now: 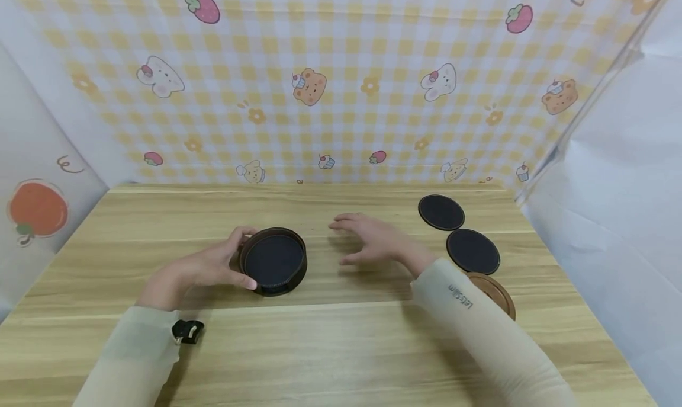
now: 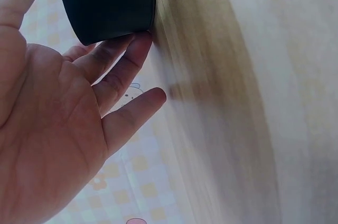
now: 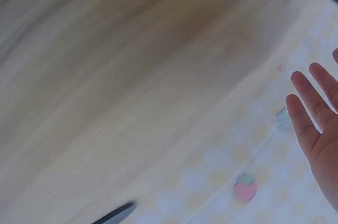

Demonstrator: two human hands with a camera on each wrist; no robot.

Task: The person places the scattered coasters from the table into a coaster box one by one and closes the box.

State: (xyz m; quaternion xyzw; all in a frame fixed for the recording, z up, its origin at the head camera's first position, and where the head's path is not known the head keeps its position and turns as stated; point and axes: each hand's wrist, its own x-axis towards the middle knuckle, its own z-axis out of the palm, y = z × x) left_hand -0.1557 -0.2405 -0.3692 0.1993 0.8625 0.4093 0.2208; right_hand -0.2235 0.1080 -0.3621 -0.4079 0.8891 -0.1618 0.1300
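A round, dark coaster holder (image 1: 301, 271) stands on the table left of centre, with a black coaster (image 1: 274, 259) visible inside it. My left hand (image 1: 215, 266) holds the holder from its left side, thumb at the near edge and fingers around the back. In the left wrist view, fingertips rest against the smooth dark wall of the holder (image 2: 108, 5). To the right of the holder, my right hand (image 1: 375, 240) hovers above the table with fingers extended and nothing in its grasp. The right wrist view catches only part of that hand (image 3: 322, 129).
Two black round coasters (image 1: 441, 212) (image 1: 473, 252) lie at the right of the wooden table (image 1: 330, 353). Nearer to me is a brown round wooden piece (image 1: 501, 294), partly hidden by my right sleeve. A checked cloth (image 1: 341, 51) hangs behind the table.
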